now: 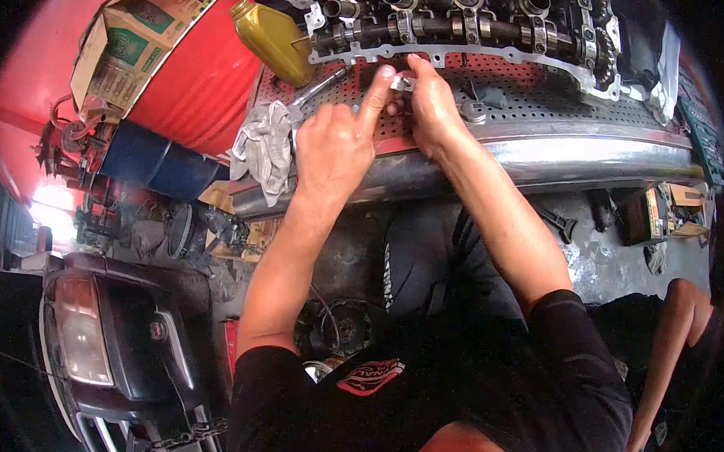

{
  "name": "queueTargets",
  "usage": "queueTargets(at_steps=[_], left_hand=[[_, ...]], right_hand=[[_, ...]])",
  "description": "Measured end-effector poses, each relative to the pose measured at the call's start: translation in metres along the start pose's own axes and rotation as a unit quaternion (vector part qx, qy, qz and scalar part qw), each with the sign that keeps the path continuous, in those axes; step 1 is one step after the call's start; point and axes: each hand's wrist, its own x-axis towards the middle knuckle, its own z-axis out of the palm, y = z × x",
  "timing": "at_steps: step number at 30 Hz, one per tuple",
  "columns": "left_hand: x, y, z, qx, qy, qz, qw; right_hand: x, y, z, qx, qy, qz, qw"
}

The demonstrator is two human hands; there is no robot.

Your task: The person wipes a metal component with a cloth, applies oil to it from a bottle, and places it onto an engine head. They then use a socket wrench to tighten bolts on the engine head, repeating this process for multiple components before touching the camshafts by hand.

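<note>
Bearing cap (pixel 402 83) is held over the perforated bench (pixel 545 113), near the cylinder head (pixel 468 25). Right hand (pixel 433 112) pinches it between fingertips. Left hand (pixel 333 148), otherwise curled, presses one extended forefinger on it. Keep the pinch firm and level.

Cylinder head (pixel 468 25) takes the whole far side of the perforated bench top (pixel 545 97); its cams and caps stand proud, so there is no passage across it.

Directly in front of the head, mid-length: left hand (pixel 333 144) and right hand (pixel 432 108) meet at a small metal part (pixel 402 82) and close off that stretch.

Left of the head: yellow oil bottle (pixel 269 36) lies tilted near its corner. A ratchet handle (pixel 319 87) lies slantwise in front of the bottle, and a grey rag (pixel 260 145) is heaped at the bench edge. Tight here.

In front of the head, right of the hands: one loose fitting (pixel 474 111), then bare plate as far as the chrome rail (pixel 591 151). Widest open lane.
</note>
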Motion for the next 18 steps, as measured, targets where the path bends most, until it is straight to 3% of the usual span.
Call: queueTargets(at_steps=[4, 6, 8, 10, 14, 17, 18], left_hand=[[0.001, -0.009, -0.014, -0.059, 0.039, -0.036, 0.997], [0.010, -0.028, -0.021, -0.074, 0.047, -0.094, 0.992], [0.033, -0.072, -0.019, -0.060, 0.088, -0.157, 0.982], [0.065, -0.127, -0.016, -0.032, 0.057, -0.219, 0.974], [0.125, -0.225, 0.025, -0.062, -0.109, -0.196, 0.973], [0.155, -0.236, 0.035, -0.169, -0.316, -0.263, 0.896], [0.157, -0.239, 0.039, -0.162, -0.341, -0.267, 0.887]], right_hand=[[0.007, 0.000, -0.005, -0.018, 0.002, 0.038, 0.999], [0.012, 0.004, -0.007, 0.000, -0.015, 0.039, 0.999], [0.022, 0.010, -0.019, 0.013, -0.072, 0.038, 0.997], [0.023, 0.014, -0.019, 0.044, -0.060, 0.003, 0.997], [0.027, 0.019, -0.023, 0.014, -0.073, -0.059, 0.995], [0.028, 0.021, -0.024, 0.004, -0.063, -0.088, 0.994], [0.027, 0.021, -0.023, 0.000, -0.060, -0.095, 0.994]])
